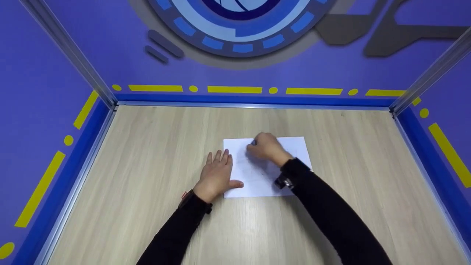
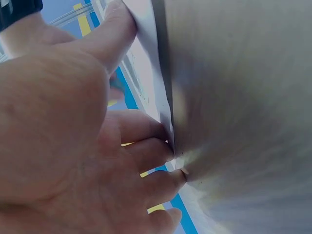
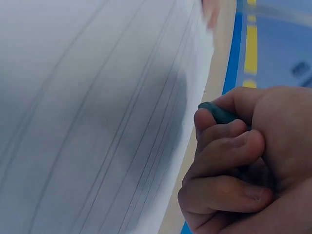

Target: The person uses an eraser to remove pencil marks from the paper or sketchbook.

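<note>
A white sheet of paper point(image 1: 243, 187) lies on the table, with faint grey lines point(image 3: 105, 165) across it in the right wrist view. My left hand point(image 1: 215, 173) rests flat at the sheet's left edge, fingers straight and thumb on the paper; in the left wrist view that hand point(image 2: 92, 131) is seen from the palm side. Over the upper middle of the sheet, my right hand point(image 1: 267, 147) curls round a small dark teal piece point(image 3: 222, 114). Most of that piece is hidden by the fingers, so its kind is unclear.
The light wood table point(image 1: 158, 147) surrounds the sheet. Blue-purple panels with yellow marks, such as the back wall point(image 1: 235, 77), enclose it behind and on both sides, with metal rails point(image 1: 254, 106) along the edges.
</note>
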A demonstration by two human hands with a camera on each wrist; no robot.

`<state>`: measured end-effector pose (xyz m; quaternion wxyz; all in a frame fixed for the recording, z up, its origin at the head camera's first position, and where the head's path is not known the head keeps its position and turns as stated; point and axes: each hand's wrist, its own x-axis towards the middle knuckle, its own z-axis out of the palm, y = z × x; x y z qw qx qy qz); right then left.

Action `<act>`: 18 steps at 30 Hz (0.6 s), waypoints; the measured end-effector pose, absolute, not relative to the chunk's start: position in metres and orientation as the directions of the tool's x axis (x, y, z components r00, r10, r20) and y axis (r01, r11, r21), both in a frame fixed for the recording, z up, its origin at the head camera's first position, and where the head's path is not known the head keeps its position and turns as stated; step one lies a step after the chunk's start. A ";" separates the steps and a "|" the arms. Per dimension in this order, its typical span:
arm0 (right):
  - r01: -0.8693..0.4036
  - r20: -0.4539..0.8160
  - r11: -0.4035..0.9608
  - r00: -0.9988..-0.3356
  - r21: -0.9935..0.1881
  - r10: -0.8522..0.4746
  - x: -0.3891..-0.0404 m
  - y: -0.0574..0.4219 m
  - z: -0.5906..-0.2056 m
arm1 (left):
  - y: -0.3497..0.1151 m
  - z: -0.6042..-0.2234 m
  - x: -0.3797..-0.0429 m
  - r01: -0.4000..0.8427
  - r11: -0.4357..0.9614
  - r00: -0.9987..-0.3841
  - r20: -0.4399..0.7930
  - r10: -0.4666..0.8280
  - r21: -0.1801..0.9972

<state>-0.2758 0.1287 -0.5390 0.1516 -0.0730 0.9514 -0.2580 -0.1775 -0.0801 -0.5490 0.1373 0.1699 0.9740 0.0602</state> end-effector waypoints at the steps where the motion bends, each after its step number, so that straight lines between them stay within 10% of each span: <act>1: -0.078 -0.240 0.860 -0.944 -0.505 -0.227 -0.275 0.118 -0.538 | -0.080 -0.549 -0.178 0.316 0.935 -0.905 -0.244 0.348 0.160; 18: -0.120 -0.243 0.898 -0.940 -0.423 -0.240 -0.271 0.076 -0.552 | -0.079 -0.550 -0.179 0.311 0.935 -0.901 -0.261 0.347 0.169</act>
